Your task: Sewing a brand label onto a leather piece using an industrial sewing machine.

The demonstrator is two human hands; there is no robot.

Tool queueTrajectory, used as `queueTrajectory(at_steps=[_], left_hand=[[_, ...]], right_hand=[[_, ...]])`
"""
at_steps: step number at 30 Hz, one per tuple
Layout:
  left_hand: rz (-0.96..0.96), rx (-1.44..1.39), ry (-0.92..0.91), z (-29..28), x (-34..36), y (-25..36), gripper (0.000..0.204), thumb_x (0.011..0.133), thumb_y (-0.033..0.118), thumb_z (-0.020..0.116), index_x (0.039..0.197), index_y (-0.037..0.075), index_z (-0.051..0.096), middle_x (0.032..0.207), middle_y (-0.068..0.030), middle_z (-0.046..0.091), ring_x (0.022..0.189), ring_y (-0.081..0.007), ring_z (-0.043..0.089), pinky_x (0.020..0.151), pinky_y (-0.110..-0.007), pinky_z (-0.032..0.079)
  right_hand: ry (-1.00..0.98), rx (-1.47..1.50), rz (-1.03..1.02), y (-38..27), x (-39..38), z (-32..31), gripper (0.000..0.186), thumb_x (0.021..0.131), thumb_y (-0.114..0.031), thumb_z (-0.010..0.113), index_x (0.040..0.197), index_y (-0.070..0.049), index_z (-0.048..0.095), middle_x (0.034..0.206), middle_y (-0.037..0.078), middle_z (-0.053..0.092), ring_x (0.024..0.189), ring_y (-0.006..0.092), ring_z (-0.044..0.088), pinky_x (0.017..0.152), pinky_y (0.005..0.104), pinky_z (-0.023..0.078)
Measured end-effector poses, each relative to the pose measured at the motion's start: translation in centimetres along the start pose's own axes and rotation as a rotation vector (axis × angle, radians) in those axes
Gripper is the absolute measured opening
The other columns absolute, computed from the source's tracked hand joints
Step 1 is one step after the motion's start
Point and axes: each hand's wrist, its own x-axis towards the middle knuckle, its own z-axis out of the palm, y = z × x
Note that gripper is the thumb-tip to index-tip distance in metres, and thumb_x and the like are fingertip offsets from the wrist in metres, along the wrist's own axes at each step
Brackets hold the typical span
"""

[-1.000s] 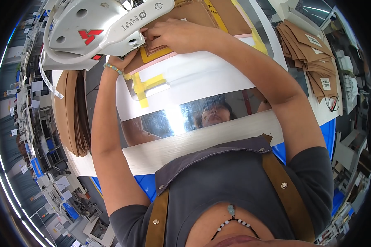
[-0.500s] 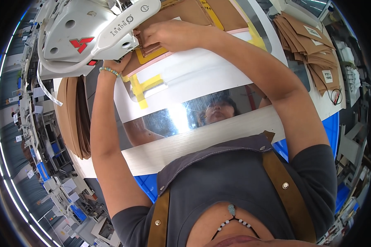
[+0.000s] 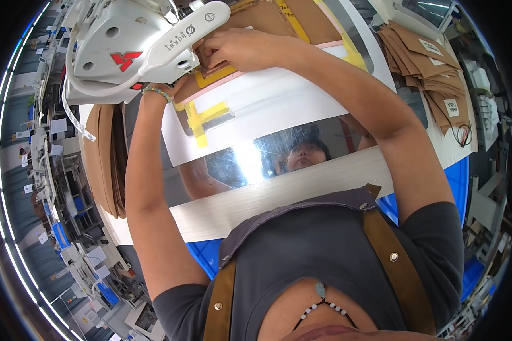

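A white sewing machine head [image 3: 119, 54] with a long lever-like cover [image 3: 185, 34] hangs over the upper left. Beneath it lies a white template sheet [image 3: 256, 108] with yellow tape [image 3: 202, 119] and a framed opening that holds brown fabric panels [image 3: 250, 20]. My right hand [image 3: 239, 50] rests on the panel's near edge, fingers bent and drawn together at the brown material beside the machine; the fingertips are partly hidden. My left hand [image 3: 175, 86], below a beaded bracelet, reaches under the machine head at the template's left edge. Its fingers are mostly hidden by the machine.
Brown folded pieces [image 3: 105, 159] stack at the left table edge. More brown pieces with white labels [image 3: 424, 62] lie at the right, near a small pair of dark-handled snips [image 3: 463, 134]. A shiny metal plate [image 3: 267, 153] spans the table's near side. Blue bins [image 3: 458, 182] show below the table.
The machine head and template appear slightly farther right in the picture. Both hands shift slightly right with them, the right hand still bent over the brown panel.
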Motion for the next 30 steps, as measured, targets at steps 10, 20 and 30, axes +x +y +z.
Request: queueTrajectory(at_steps=[10,20,30], left_hand=[[-0.193,-0.710,0.081,-0.9,0.1,0.9,0.057,0.097,0.004,0.054,0.153,0.007,0.043,0.150,-0.0146,0.053,0.141,-0.0227,0.050,0.122,-0.036,0.038],[-0.112,-0.532,0.039,0.3,0.6,0.2,0.054,0.102,0.008,0.052,0.154,0.003,0.037,0.148,-0.0178,0.053,0.136,-0.0248,0.055,0.120,-0.036,0.041],[-0.368,-0.395,0.156,1.5,-4.9,0.1,0.036,0.089,0.015,0.070,0.124,0.006,0.070,0.123,-0.0164,0.072,0.118,-0.0353,0.066,0.102,-0.044,0.051]], right_hand=[[-0.021,-0.060,-0.003,-0.1,0.8,0.3,0.026,0.093,-0.009,0.065,0.114,-0.015,0.078,0.120,0.000,0.068,0.116,0.0256,0.062,0.098,0.0412,0.052],[-0.223,0.045,0.105,-0.8,0.6,-1.8,0.030,0.090,-0.004,0.062,0.114,-0.012,0.078,0.122,0.005,0.067,0.118,0.0261,0.063,0.099,0.0412,0.052],[-0.049,-0.157,0.076,0.7,0.7,0.0,0.037,0.092,-0.009,0.057,0.124,-0.016,0.073,0.132,0.006,0.063,0.132,0.0258,0.053,0.108,0.0447,0.045]])
